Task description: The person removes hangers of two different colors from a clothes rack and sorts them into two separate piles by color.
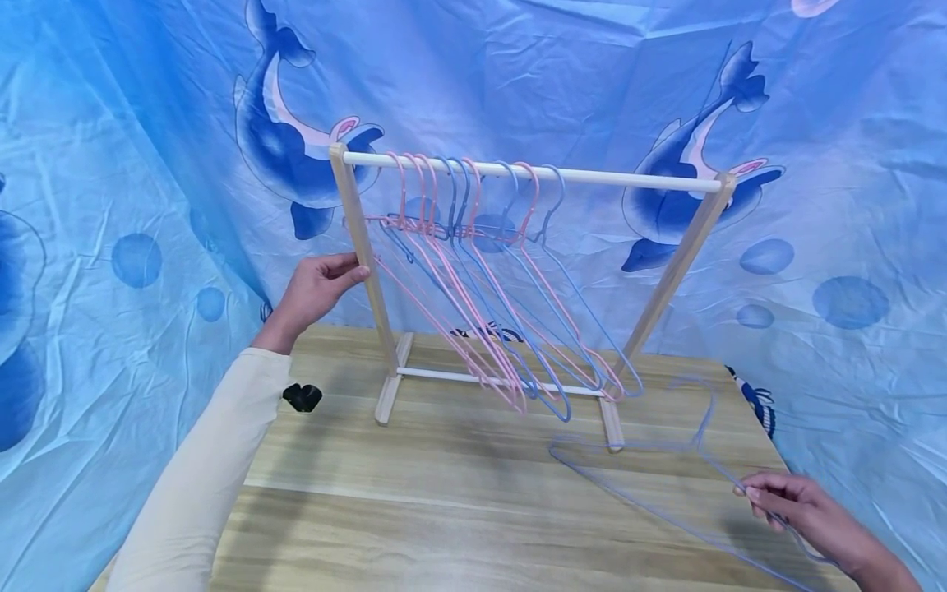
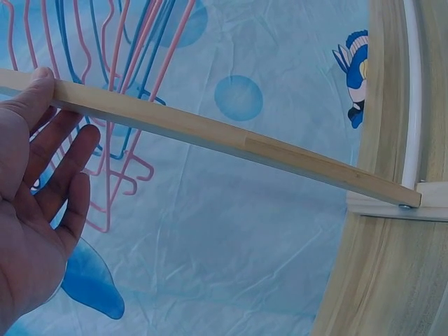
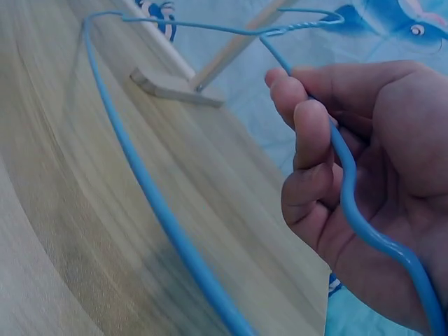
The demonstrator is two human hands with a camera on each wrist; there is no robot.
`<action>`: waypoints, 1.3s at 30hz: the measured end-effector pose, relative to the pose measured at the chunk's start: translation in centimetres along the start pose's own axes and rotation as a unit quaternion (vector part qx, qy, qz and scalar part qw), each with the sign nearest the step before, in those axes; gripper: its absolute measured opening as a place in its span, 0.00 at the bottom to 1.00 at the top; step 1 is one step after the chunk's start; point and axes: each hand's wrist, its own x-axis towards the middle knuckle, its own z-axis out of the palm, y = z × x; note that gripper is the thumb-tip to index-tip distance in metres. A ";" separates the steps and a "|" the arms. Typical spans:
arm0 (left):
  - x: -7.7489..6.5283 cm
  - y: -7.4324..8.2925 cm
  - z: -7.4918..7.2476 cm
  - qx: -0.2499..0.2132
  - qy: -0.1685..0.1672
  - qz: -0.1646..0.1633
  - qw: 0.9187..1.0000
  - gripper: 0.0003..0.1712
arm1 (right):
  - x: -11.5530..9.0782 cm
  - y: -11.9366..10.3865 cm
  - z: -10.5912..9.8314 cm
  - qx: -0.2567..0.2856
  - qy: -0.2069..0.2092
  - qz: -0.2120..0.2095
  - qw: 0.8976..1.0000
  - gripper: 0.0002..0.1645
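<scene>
A small clothes rack with wooden posts and a white top rail (image 1: 629, 179) stands on the table. My left hand (image 1: 314, 288) pinches its left post (image 1: 353, 205) between thumb and fingers, about halfway up. Several pink and blue wire hangers hang from the rail, bunched toward its left and middle. At the lower right, my right hand (image 1: 814, 518) grips a blue hanger (image 3: 185, 252) by one sloping side, the fingers curled round the wire. This hanger is held above the table, its hook toward the rack and its long bar toward the left.
Beneath the rack runs a white lower bar (image 1: 436, 376) between two wooden feet. A small black object (image 1: 302, 398) lies on the wooden table (image 1: 414, 510) left of the rack. Blue cloth printed with dolphins hangs behind and at both sides.
</scene>
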 end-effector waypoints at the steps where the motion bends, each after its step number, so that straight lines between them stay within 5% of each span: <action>1: 0.0 0.0 0.0 0.001 0.000 0.000 1.000 0.30 | 0.0 0.1 -0.2 0.008 -0.012 0.002 1.000 0.28; 10: 0.1 -0.1 0.0 0.003 0.001 0.006 1.000 0.29 | 0.5 2.0 -2.1 0.020 -0.060 0.011 0.998 0.29; 16: 0.1 -0.2 0.0 0.010 0.006 0.013 1.000 0.28 | 1.2 2.9 -2.7 -0.037 -0.043 0.045 0.997 0.18; 25: 0.0 -0.1 0.0 0.003 0.004 0.003 1.000 0.30 | 2.1 3.9 -2.8 -0.094 0.010 0.109 0.990 0.21; 39: 0.1 -0.1 0.1 0.007 0.005 0.006 1.000 0.27 | 2.3 5.0 -3.0 -0.096 0.008 0.135 0.986 0.21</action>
